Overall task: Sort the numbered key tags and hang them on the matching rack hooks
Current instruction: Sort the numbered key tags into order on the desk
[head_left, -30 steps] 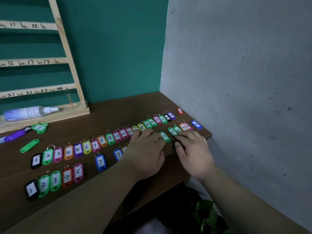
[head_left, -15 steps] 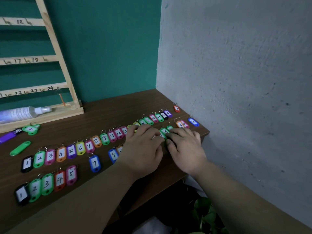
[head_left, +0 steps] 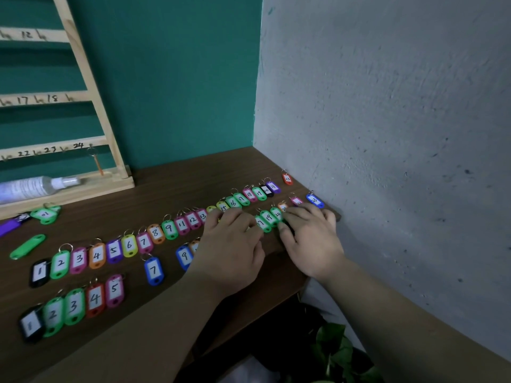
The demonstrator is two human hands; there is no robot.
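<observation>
Numbered key tags lie on the brown desk [head_left: 171, 189] in two slanting rows; the back row [head_left: 154, 233] runs from 1 at the left up past 20. The front row [head_left: 73, 305] starts 1 to 5, then a blue 7 [head_left: 154, 270] and blue 9 [head_left: 184, 256]. My left hand [head_left: 231, 250] rests flat on the front-row tags in the middle. My right hand [head_left: 309, 239] lies flat beside it, its fingers touching the green tags [head_left: 269, 218] marked 19 and 20. The wooden rack [head_left: 91, 98] stands at the back left, with a tag hanging under 24.
A spray bottle [head_left: 30, 187] lies on the rack's base. A blank green tag [head_left: 27, 246], two green tags [head_left: 45, 214] and a purple thing [head_left: 9, 226] sit at the left. The grey wall [head_left: 387, 134] bounds the desk's right edge. A plant [head_left: 336, 352] is below.
Both hands have slid the green front-row tags closer together; my right hand moved left towards my left hand, then a little back to the right.
</observation>
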